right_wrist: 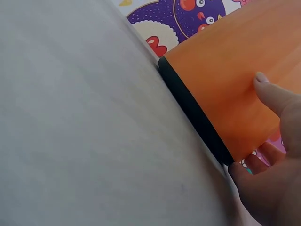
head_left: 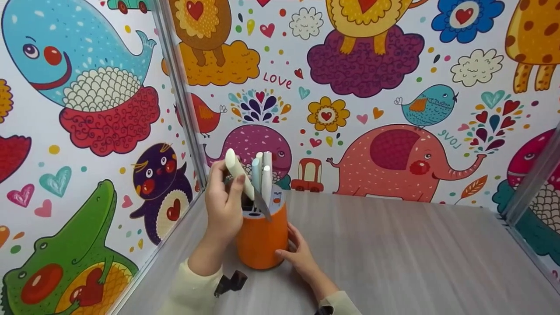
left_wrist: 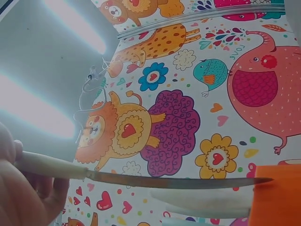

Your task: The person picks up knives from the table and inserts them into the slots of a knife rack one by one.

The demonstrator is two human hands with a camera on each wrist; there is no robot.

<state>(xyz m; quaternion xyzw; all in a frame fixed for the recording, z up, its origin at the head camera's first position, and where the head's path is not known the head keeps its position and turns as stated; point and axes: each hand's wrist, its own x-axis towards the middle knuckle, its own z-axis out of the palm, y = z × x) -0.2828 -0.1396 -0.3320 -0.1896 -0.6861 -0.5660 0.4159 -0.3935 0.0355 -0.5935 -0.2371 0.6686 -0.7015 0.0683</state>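
In the head view my left hand (head_left: 223,208) grips the cream handle of a knife (head_left: 238,175). The blade slants down to the right, its tip across the front rim of an orange knife block (head_left: 262,243). In the left wrist view the whole blade (left_wrist: 178,181) is bare, its point overlapping the orange wall. Several other pale handles (head_left: 266,186) stand up out of the block's grey top. My right hand (head_left: 302,253) holds the block low on its right side, thumb (right_wrist: 275,96) on the orange wall and fingers round behind, near the dark base.
The block stands on a grey wood-grain table (head_left: 385,253). Printed walls with cartoon animals (head_left: 393,162) close off the back and sides, with metal strips (head_left: 179,87) at the corners. A small black device (head_left: 231,282) sits by my left sleeve.
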